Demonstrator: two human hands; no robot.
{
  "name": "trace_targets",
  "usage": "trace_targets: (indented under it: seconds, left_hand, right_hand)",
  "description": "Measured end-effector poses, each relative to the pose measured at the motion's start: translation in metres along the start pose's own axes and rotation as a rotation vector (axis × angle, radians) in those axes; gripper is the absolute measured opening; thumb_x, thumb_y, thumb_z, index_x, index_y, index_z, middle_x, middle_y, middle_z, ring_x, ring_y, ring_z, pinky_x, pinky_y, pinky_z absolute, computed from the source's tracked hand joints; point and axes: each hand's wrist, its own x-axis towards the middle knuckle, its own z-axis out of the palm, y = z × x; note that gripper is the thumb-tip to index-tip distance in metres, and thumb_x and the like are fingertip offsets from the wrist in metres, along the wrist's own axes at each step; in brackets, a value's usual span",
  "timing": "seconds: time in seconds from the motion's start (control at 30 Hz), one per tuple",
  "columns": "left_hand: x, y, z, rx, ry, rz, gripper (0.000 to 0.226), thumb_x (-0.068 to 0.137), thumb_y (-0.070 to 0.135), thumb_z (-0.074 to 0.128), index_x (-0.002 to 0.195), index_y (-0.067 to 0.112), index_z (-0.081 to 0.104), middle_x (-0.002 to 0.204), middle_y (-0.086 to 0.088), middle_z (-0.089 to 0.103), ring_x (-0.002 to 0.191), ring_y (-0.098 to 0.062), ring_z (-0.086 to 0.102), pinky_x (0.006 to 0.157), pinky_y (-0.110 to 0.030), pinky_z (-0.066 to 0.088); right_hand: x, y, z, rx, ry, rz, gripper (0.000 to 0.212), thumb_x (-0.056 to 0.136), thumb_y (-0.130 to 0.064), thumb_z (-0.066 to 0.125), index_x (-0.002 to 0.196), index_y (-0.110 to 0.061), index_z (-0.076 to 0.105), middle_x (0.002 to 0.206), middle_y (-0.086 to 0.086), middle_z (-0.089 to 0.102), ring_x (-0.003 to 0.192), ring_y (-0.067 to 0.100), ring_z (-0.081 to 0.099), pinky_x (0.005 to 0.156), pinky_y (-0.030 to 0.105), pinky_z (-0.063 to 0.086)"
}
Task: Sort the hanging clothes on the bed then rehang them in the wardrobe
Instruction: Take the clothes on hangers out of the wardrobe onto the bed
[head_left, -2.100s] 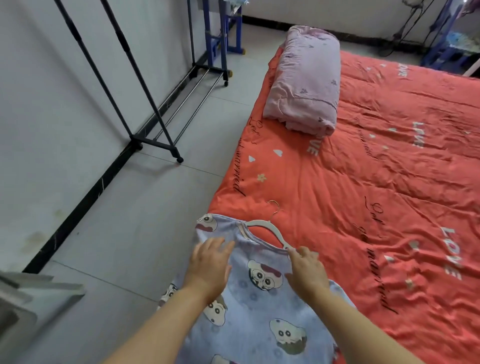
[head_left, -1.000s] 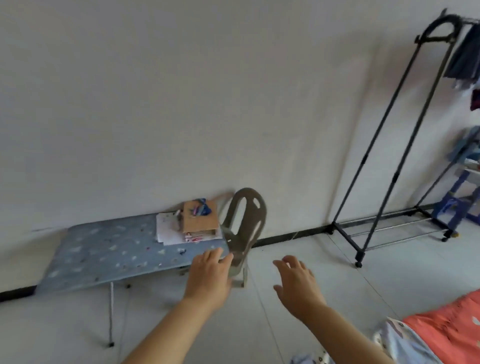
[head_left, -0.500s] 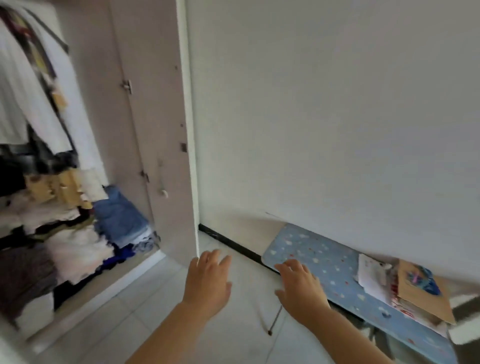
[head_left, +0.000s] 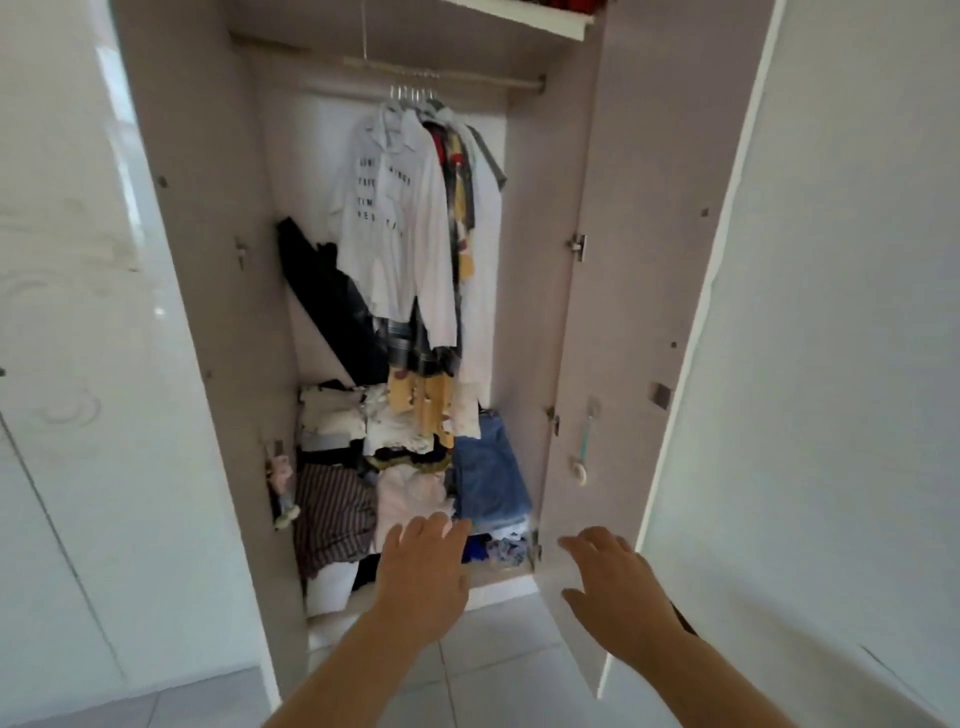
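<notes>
Located the hanging clothes inside the open wardrobe, bunched by their hanger hooks near the middle of the rail, with a white printed shirt outermost on the left of the bunch. Noted the long axis as vertical, hems reaching down to the folded pile at the bottom, a stack of blue jeans at its right, a black garment leaning slantwise at left. Placed the bunch up and forward of both hands, well above them, the hooks higher still. Logged the left hand as nearer: low in front of the folded pile, fingers straight and slightly spread, holding nothing; cannot tell contact with the pile. Logged the right hand in front of the lower edge of the open right door, fingers loosely spread, also empty; cannot tell contact with the door. Judged the coming move as a long upward reach to the hooks, likelier by the left hand, then a lift off the rail.
</notes>
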Motion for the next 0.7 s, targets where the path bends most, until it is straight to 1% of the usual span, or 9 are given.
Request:
trace_targets:
  seconds: [0.13,0.2,0.3,0.4,0.53,0.63,0.7]
  left_hand:
    - [0.039,-0.018,-0.015,0.031,0.040,-0.094,0.059,0.095,0.041,0.042,0.147,0.025,0.018,0.143,0.002,0.037,0.130,-0.019,0.035,0.107,-0.035,0.025]
    - [0.060,-0.030,-0.020,0.049,0.047,-0.127,0.059,0.094,0.041,0.044,0.145,0.026,0.020,0.140,0.002,0.041,0.129,-0.019,0.038,0.107,-0.035,0.028]
    - [0.098,-0.050,-0.022,0.047,0.061,-0.176,0.057,0.093,0.042,0.042,0.145,0.028,0.022,0.139,0.003,0.041,0.128,-0.020,0.038,0.107,-0.035,0.028]
    - [0.140,-0.071,-0.025,0.054,0.098,-0.192,0.056,0.094,0.041,0.041,0.145,0.027,0.022,0.140,0.003,0.041,0.128,-0.019,0.038,0.108,-0.035,0.028]
    - [0.204,-0.100,-0.033,0.044,0.154,-0.187,0.057,0.094,0.040,0.043,0.146,0.026,0.023,0.143,0.001,0.038,0.131,-0.021,0.035,0.110,-0.037,0.025]
    - [0.261,-0.126,-0.044,0.037,0.211,-0.205,0.057,0.093,0.040,0.045,0.144,0.026,0.025,0.142,0.001,0.040,0.130,-0.020,0.037,0.108,-0.036,0.025]
    - [0.300,-0.144,-0.057,0.027,0.241,-0.219,0.055,0.093,0.040,0.045,0.144,0.026,0.027,0.140,0.002,0.042,0.128,-0.019,0.038,0.105,-0.034,0.026]
  right_hand:
    - [0.068,0.004,-0.008,0.043,0.037,-0.104,0.043,0.094,-0.034,0.050,0.136,-0.027,0.040,0.135,-0.006,0.043,0.118,0.011,0.044,0.103,0.023,0.033]
    - [0.100,0.004,-0.012,0.033,0.027,-0.143,0.044,0.094,-0.032,0.051,0.136,-0.026,0.040,0.135,-0.004,0.043,0.119,0.013,0.044,0.103,0.024,0.034]
    - [0.151,0.002,-0.019,-0.014,0.018,-0.201,0.047,0.094,-0.026,0.049,0.139,-0.024,0.037,0.137,-0.001,0.040,0.122,0.017,0.043,0.099,0.024,0.036]
    - [0.206,-0.003,-0.022,-0.031,0.024,-0.231,0.043,0.094,-0.026,0.049,0.136,-0.024,0.041,0.134,0.000,0.042,0.119,0.019,0.045,0.096,0.026,0.038]
    - [0.284,-0.011,-0.026,-0.067,0.067,-0.276,0.045,0.094,-0.029,0.050,0.137,-0.022,0.039,0.136,0.000,0.040,0.122,0.020,0.041,0.098,0.026,0.034]
    - [0.346,-0.023,-0.036,-0.086,0.116,-0.304,0.044,0.093,-0.029,0.050,0.136,-0.020,0.043,0.133,0.003,0.043,0.118,0.020,0.044,0.098,0.029,0.039]
    - [0.387,-0.033,-0.049,-0.076,0.136,-0.314,0.041,0.094,-0.026,0.049,0.134,-0.019,0.045,0.132,0.003,0.044,0.118,0.020,0.044,0.098,0.029,0.039]
